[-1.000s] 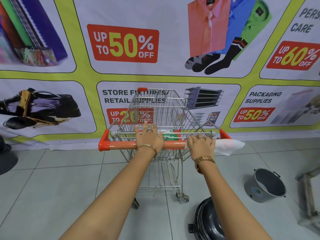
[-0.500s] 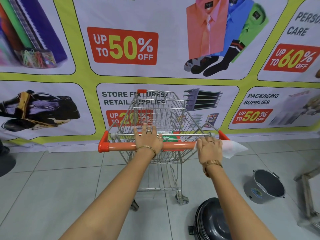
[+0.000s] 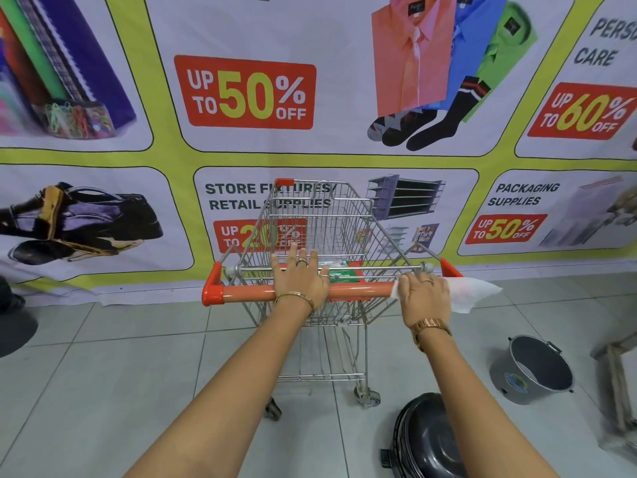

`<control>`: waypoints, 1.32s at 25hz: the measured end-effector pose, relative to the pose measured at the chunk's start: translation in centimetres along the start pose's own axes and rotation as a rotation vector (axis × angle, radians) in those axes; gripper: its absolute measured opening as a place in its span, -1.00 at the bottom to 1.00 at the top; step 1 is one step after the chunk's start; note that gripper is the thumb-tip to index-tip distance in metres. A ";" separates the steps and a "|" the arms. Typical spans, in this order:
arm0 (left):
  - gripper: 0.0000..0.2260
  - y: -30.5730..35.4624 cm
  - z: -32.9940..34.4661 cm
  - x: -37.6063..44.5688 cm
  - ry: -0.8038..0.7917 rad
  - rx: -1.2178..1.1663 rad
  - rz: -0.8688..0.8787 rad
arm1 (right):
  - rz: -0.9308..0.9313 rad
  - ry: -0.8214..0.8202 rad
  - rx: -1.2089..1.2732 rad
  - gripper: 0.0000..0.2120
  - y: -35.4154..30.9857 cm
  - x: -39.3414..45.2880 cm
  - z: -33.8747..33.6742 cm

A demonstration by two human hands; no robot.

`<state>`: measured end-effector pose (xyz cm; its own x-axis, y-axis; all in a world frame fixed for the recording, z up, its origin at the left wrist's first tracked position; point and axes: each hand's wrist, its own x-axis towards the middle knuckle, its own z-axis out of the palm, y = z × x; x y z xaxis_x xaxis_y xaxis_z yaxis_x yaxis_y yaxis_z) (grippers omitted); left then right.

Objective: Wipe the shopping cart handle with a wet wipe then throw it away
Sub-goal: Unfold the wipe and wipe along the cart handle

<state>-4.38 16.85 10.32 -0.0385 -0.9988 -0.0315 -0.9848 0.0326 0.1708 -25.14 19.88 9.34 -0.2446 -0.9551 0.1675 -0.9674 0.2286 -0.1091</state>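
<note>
A small wire shopping cart (image 3: 320, 229) stands on the tiled floor in front of me, with an orange handle (image 3: 248, 290) across its near side. My left hand (image 3: 301, 277) lies flat on the middle of the handle, fingers spread over it. Near the handle's right end, my right hand (image 3: 425, 294) presses a white wet wipe (image 3: 472, 293) onto the bar; the wipe's loose part sticks out to the right. A green wipe packet (image 3: 339, 272) lies in the cart's child seat.
A grey bucket (image 3: 532, 369) sits on the floor at the right. A black round bin (image 3: 427, 439) is at the bottom, right of the cart's wheels. A printed sale banner (image 3: 241, 91) covers the wall behind the cart. Part of a wooden frame (image 3: 617, 374) shows at the far right.
My right hand has slid the wipe rightward along the handle toward its right end. My left hand has stayed on the middle of the bar.
</note>
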 end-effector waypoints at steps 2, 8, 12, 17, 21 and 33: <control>-0.50 0.2 0.2 0.0 -0.002 0.001 0.001 | 0.011 0.020 0.004 -0.72 -2.5 -0.3 0.3; -0.50 -0.6 0.0 0.3 0.017 -0.007 0.020 | -0.219 0.010 0.123 -0.69 -6.8 -2.0 0.8; -0.49 -0.4 0.0 0.2 -0.006 -0.022 0.043 | -0.249 0.003 -0.115 -0.75 -0.6 -0.8 1.0; -0.49 -0.1 0.1 0.3 -0.034 -0.029 0.053 | 0.001 0.046 0.032 -0.70 -2.8 -0.4 1.0; -0.48 -0.9 -0.2 1.0 -0.106 -0.019 0.049 | -0.083 0.064 0.156 -0.66 -7.0 -1.8 1.6; -0.59 -0.4 -5.5 1.8 -0.356 -1.263 -0.106 | 0.475 -0.309 2.130 -0.68 -5.7 -3.6 -5.8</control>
<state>-3.12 14.81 15.65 -0.2045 -0.9236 -0.3242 -0.1571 -0.2960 0.9422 -19.13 23.15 15.00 -0.1491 -0.9480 -0.2812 0.6858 0.1057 -0.7200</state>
